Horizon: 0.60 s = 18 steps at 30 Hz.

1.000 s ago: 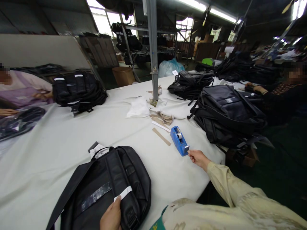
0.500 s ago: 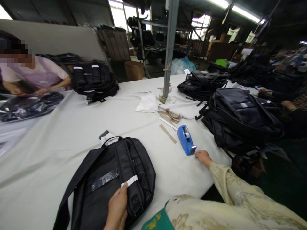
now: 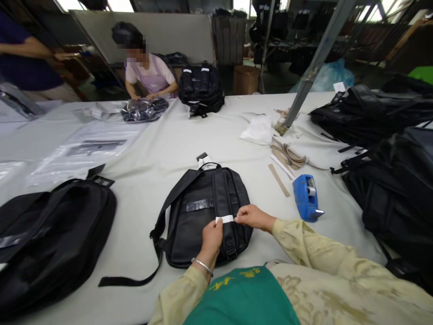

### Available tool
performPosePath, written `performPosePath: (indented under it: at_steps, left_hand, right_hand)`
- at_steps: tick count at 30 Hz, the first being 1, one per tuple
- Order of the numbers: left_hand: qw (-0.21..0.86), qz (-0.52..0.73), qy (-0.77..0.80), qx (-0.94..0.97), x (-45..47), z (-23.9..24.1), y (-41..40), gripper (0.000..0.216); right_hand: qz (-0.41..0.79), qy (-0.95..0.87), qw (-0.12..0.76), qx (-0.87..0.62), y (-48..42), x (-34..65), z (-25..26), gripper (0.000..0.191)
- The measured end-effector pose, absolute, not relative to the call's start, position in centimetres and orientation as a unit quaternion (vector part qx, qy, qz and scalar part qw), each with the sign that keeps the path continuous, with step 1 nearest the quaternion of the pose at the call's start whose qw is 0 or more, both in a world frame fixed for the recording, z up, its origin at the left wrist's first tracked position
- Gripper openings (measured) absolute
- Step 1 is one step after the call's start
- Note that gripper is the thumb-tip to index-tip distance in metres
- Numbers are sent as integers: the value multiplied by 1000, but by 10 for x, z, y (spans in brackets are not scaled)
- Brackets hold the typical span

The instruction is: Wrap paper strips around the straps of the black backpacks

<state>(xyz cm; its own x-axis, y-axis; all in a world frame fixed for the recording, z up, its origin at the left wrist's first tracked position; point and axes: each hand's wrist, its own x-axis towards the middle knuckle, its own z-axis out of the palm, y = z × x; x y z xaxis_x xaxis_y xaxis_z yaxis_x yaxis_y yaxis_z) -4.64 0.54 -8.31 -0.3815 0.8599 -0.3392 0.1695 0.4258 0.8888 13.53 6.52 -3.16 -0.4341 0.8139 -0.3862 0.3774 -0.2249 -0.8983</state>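
A black backpack [image 3: 199, 212] lies flat on the white table [image 3: 152, 153] right in front of me, straps up. A white paper strip [image 3: 224, 219] wraps round one strap. My left hand [image 3: 212, 237] pinches the strip's left end. My right hand [image 3: 252, 216] pinches its right end, fingers closed. A blue tape dispenser [image 3: 306, 197] stands on the table just right of my right hand.
Another black backpack [image 3: 50, 239] lies at the near left, and stacks of black backpacks [image 3: 389, 149] fill the right side. Paper strips [image 3: 286, 158] and a metal post [image 3: 313, 67] are beyond the dispenser. A seated person [image 3: 147, 72] handles a bagged backpack at the far edge; another person [image 3: 30, 63] stands far left.
My right hand left the tape dispenser and came over to the strap's white strip. My left hand shifted onto the strip. The view swung left, showing more of the table.
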Motion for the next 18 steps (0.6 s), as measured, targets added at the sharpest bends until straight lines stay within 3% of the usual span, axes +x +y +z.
performPosePath:
  at_steps: [6,11,15,18]
  left_hand:
    - [410,396,733,371,-44,-85,6,42]
    - [411,394,733,373,-44,-87,6,43]
    - [442,415,718,342,-44,-86,3,43]
    - [465,428,709,312,-45,-83,3,43]
  right_hand:
    - [495,-678,44,-542,90,98,-31,11]
    - [423,-704,-53,-568,99,90,-29,22]
    - [480,-666,-58,-568,102,95,-36,25]
    - [604,-597,-21,-527,102,105,-46,13]
